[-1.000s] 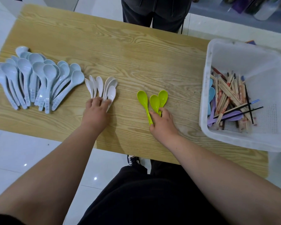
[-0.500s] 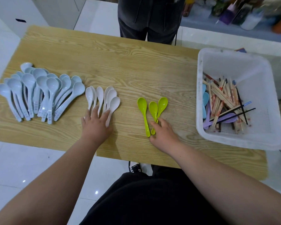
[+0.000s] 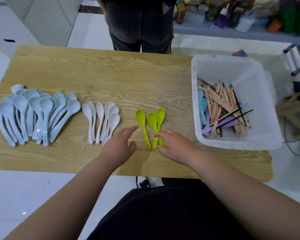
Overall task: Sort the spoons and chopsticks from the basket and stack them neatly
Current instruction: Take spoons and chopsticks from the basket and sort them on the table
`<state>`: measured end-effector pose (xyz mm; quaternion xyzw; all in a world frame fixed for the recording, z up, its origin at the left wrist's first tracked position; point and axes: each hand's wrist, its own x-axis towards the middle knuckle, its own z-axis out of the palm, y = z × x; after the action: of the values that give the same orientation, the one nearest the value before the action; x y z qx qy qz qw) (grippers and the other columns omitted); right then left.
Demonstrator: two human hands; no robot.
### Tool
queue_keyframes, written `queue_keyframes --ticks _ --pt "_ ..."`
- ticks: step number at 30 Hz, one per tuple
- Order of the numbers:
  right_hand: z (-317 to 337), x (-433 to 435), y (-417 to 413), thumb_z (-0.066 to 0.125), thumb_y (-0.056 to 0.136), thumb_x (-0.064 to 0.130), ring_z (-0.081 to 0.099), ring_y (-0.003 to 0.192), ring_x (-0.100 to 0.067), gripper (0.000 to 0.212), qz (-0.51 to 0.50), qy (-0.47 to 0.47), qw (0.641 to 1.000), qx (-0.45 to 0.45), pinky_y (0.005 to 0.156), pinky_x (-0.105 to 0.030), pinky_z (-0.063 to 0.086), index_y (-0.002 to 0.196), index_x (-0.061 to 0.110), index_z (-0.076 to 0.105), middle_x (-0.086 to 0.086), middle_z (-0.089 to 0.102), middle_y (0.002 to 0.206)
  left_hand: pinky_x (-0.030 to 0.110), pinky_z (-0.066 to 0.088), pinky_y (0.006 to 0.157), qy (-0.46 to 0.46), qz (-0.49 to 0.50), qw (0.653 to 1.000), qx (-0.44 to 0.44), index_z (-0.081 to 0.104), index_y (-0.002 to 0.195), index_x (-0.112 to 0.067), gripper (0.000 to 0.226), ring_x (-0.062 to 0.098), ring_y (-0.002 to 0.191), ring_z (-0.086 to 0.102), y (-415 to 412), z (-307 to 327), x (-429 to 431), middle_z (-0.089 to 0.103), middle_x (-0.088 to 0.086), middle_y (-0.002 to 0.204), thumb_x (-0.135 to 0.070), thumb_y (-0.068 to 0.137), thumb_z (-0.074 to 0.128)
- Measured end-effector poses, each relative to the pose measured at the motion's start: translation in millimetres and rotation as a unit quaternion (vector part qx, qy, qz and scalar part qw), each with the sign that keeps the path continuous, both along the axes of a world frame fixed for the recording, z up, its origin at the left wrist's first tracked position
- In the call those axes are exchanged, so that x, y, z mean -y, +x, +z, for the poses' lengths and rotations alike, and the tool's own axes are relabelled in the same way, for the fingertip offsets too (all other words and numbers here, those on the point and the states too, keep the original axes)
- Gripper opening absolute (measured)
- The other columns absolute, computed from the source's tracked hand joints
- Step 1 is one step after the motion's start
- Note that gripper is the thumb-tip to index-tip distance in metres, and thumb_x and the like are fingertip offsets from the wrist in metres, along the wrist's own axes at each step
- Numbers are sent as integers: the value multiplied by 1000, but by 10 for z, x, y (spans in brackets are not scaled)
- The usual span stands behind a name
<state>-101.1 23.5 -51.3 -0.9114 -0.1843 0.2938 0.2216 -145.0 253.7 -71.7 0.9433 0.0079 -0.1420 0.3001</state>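
Right, the next move turns on the three green spoons at the near middle of the table (image 3: pixel 111 71). Each lies with its long axis running twelve to six, bowl at twelve, handle end at six toward the person. The right hand (image 3: pixel 176 145) sits at four o'clock from the crossed pair (image 3: pixel 156 121), fingertips touching where the handles cross, thumb low by the ends. Pinched or only touching, I can't tell. The lone green spoon (image 3: pixel 142 122) lies just beside the pair at nine o'clock. The left hand (image 3: pixel 118 147) is nearer to it, fingers loosely spread, holding nothing, the handle at its three o'clock. My guess is that hand nudges it across to join the pair
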Motion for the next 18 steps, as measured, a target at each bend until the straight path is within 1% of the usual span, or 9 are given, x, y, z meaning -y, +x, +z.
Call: queue_keyframes --ticks 2,4,5,7,9,10,12,14,18 --pt "219 171 -55 59 94 24 59 115 -14 34 0 31 999 10 98 -34 47 127 30 65 5 66 124 34 52 91 -61 -40 997 21 53 137 -36 50 5 110 60 -67 157 281 62 -13 126 -23 89 60" --pt "373 400 -128 60 93 24 62 102 -4 26 -25 63 998 15 91 -30 50 115 31 71 13 70 110 29 52 90 -101 -64 992 38 61 127 -31 41 0 103 59 -74 249 521 65 -15 113 -21 88 63" --pt "426 518 -161 61 93 24 62 99 -1 23 -44 80 996 20 88 -27 51 112 31 72 15 71 106 28 52 89 -110 -77 990 42 63 123 -29 37 -1 100 59 -55 283 624 65 -16 110 -21 87 64" --pt "490 754 -198 62 93 24 61 99 3 20 -82 106 991 26 86 -22 51 109 29 73 17 71 103 29 52 87 -111 -110 986 48 63 116 -28 31 -2 97 58 19 342 807 64 -17 106 -30 86 59" --pt "524 989 -185 62 95 23 61 100 3 19 -110 120 986 25 86 -21 52 109 27 73 17 70 104 29 53 84 -111 -139 983 46 62 112 -28 31 -3 95 58 120 376 970 61 -18 105 -38 84 53" --pt "534 1096 -151 62 95 23 61 100 3 19 -122 126 984 21 87 -21 52 109 26 73 17 69 104 29 53 83 -114 -145 982 46 62 111 -28 29 -3 95 57 175 378 1048 61 -17 105 -37 84 53" --pt "513 1306 -36 61 96 24 62 100 3 18 -140 130 982 9 88 -21 53 109 28 72 20 68 104 27 53 82 -120 -148 981 48 62 110 -27 23 -2 97 58 293 398 1246 61 -17 104 -26 87 60" --pt "486 1500 107 60 96 25 62 100 2 17 -140 132 981 2 88 -24 53 108 29 71 20 67 104 27 53 83 -125 -143 981 45 61 111 -25 25 1 98 58 397 417 1487 62 -16 103 -18 88 64" --pt "381 1963 389 60 95 28 62 94 -2 17 -135 109 985 2 85 -31 53 108 27 70 15 68 103 26 54 83 -125 -136 982 31 62 115 -25 28 2 97 61 645 462 2065 63 -14 104 -19 87 61"
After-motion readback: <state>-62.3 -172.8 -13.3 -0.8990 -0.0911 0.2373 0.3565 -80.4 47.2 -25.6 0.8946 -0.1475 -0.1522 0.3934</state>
